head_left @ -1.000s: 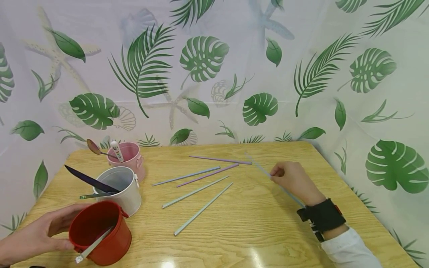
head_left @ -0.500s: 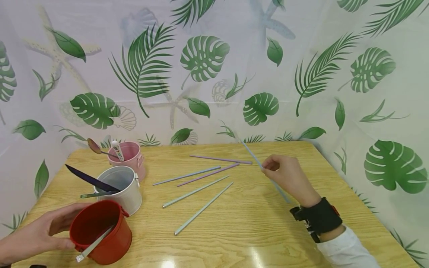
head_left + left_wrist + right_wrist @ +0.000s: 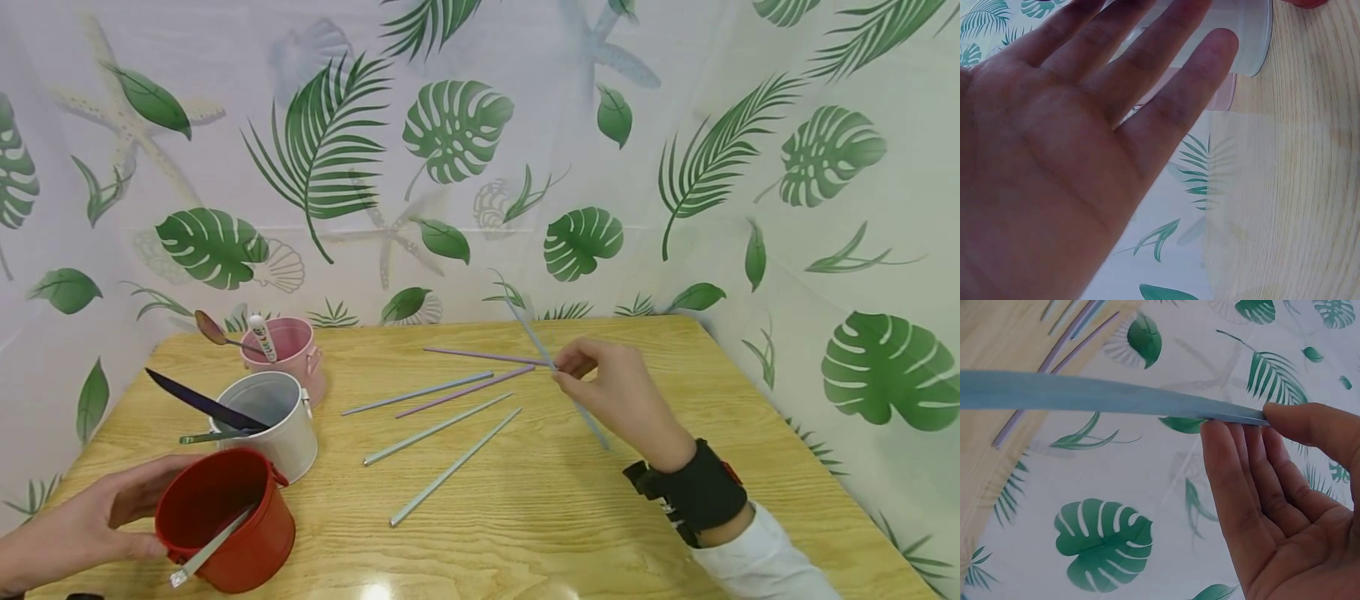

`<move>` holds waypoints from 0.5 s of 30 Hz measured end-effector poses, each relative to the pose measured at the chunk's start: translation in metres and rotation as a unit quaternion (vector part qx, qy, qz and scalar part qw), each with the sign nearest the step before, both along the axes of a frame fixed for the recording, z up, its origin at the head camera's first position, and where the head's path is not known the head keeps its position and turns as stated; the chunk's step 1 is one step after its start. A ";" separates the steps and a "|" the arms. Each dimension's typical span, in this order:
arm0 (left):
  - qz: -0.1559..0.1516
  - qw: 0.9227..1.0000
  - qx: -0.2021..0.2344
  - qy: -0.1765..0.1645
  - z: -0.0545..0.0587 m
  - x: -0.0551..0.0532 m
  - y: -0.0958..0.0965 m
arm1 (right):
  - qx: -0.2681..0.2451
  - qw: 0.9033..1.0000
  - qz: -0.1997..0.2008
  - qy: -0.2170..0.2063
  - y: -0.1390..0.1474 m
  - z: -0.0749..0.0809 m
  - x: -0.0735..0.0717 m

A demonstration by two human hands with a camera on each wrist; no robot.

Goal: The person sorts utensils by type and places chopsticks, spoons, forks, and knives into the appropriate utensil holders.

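My right hand point(image 3: 611, 392) pinches a light-blue chopstick point(image 3: 530, 333) by its middle, thumb against fingertips, above the back right of the table. Slanting, it crosses in front of a purple chopstick point(image 3: 480, 357). The right wrist view shows the chopstick point(image 3: 1085, 392) reaching left out of the fingers point(image 3: 1229, 469). At the front left, my left hand point(image 3: 90, 521) is placed around the side of a red bucket point(image 3: 251, 533), thumb near its rim. A pale handle point(image 3: 213, 550) with a glittery end leans in that bucket. In the left wrist view the left hand's fingers point(image 3: 1172, 94) look straight.
A white bucket point(image 3: 292, 442) with a dark-bladed knife point(image 3: 202, 404) and a green handle stands behind the red one. A pink bucket point(image 3: 311, 375) with spoons point(image 3: 210, 328) is farther back. Blue point(image 3: 417, 393), purple and pale green chopsticks point(image 3: 453, 468) lie mid-table. Patterned cloth borders the table.
My right hand has moved left with the light-blue chopstick, from the right side towards the chopsticks on the table. The left hand and the red bucket have stayed in place.
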State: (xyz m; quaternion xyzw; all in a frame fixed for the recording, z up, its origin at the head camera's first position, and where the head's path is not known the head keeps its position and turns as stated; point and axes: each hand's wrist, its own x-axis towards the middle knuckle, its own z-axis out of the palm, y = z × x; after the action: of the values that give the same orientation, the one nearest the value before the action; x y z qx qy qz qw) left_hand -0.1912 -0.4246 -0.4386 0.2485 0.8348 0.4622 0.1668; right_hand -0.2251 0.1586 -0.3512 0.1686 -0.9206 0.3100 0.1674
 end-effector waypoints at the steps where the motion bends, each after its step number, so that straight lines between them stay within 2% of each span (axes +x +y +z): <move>1: 0.000 1.000 0.000 0.000 0.000 0.000 0.000 | -0.002 1.000 0.002 0.002 -0.002 0.001 0.001; 4: -0.002 1.000 0.003 -0.001 0.000 0.000 0.001 | -0.008 1.000 0.011 0.010 -0.009 0.004 0.003; 11: -0.030 0.998 0.042 -0.038 -0.002 -0.001 -0.003 | -0.024 0.999 0.034 0.033 -0.024 0.009 0.007; 15: -0.027 0.998 0.034 -0.037 -0.004 -0.002 -0.003 | -0.029 0.998 0.044 0.043 -0.034 0.013 0.008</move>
State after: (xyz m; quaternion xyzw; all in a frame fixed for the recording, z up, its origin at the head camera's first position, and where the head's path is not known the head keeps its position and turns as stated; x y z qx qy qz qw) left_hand -0.1928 -0.4280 -0.4424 0.2590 0.8048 0.4945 0.2016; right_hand -0.2169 0.1249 -0.3385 0.2172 -0.8948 0.3365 0.1974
